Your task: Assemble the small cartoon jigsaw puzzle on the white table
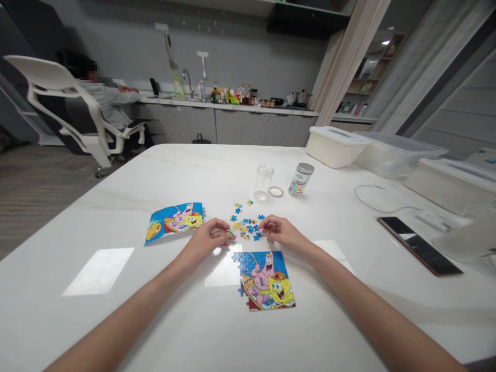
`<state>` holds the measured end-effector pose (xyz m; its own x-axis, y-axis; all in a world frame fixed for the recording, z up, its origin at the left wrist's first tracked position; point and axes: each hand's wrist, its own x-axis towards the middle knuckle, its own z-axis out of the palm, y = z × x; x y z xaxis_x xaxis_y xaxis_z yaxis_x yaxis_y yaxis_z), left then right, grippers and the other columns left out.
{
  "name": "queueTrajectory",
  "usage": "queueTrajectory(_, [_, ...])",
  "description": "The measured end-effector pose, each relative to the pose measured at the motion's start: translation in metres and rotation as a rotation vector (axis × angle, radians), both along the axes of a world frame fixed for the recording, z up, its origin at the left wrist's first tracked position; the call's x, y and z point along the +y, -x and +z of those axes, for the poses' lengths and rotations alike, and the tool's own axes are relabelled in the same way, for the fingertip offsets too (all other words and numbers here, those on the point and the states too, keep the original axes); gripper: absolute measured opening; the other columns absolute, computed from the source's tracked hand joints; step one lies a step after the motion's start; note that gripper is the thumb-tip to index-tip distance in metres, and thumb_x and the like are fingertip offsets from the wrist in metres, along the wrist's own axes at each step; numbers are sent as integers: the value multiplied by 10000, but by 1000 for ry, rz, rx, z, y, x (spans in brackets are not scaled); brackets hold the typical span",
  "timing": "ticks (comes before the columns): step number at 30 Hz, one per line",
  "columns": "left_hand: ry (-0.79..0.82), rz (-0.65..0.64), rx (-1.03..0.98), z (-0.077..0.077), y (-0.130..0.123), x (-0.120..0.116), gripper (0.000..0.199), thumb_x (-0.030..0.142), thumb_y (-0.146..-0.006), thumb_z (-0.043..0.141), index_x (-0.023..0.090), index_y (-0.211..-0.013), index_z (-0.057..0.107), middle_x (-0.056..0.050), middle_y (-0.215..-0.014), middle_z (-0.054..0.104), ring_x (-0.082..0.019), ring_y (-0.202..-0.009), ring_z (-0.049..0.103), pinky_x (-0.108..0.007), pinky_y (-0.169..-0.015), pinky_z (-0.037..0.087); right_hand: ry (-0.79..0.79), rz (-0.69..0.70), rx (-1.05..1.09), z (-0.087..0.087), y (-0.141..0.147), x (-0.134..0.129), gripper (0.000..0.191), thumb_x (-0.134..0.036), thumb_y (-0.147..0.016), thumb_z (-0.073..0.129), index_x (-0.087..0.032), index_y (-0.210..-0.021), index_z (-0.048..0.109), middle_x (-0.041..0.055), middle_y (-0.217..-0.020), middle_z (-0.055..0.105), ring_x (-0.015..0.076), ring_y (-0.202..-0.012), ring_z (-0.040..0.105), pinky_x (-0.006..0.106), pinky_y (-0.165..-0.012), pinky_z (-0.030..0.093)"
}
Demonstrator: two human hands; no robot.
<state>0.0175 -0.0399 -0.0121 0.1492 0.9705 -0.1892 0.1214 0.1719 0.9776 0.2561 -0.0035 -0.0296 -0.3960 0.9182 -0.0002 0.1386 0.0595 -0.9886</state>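
Indoors, glossy table (186, 178), kitchen counter (267, 110) beyond, left hand (210, 235) pinching puzzle piece (230, 234), right hand (282, 230) curled, hold unclear

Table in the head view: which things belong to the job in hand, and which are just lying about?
In the job:
- loose puzzle pieces
- part-built puzzle
- picture sheet
- probably packaging: printed canister, open clear jar, round lid

Lying about:
- phone
- white cable
- storage boxes
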Motion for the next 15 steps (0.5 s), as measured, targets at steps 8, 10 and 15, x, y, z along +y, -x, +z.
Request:
queueTrajectory(8, [14, 22, 29, 3, -1, -1, 250, 271, -657, 669, 186, -870, 569, -35, -768, 708, -209, -791, 689, -309, -727, 495, 53, 2, 15, -2, -1, 1, 300, -62, -567, 543, -186, -808, 672, 16, -757, 631, 164, -751, 576, 296, -677, 428])
queueTrajectory(10, [21, 12, 14, 3, -1, -1, 291, 292, -635, 710, 183, -869, 576, -37, -773, 709, -208, -808, 683, -302, -727, 490, 53, 9, 14, -2, 0, 1, 266, -65, -585, 563, -185, -800, 665, 17, -773, 645, 161, -753, 586, 307, -703, 440])
queueTrajectory(15, [15, 15, -10, 2, -1, -1, 336, 344, -617, 768, 183, -847, 585, -41, -823, 700, -185, -801, 660, -283, -715, 481, 43, 40, 25, -1, 1, 1, 165, -144, -649, 661, -187, -808, 657, 37, -872, 685, 169, -825, 625, 342, -795, 457])
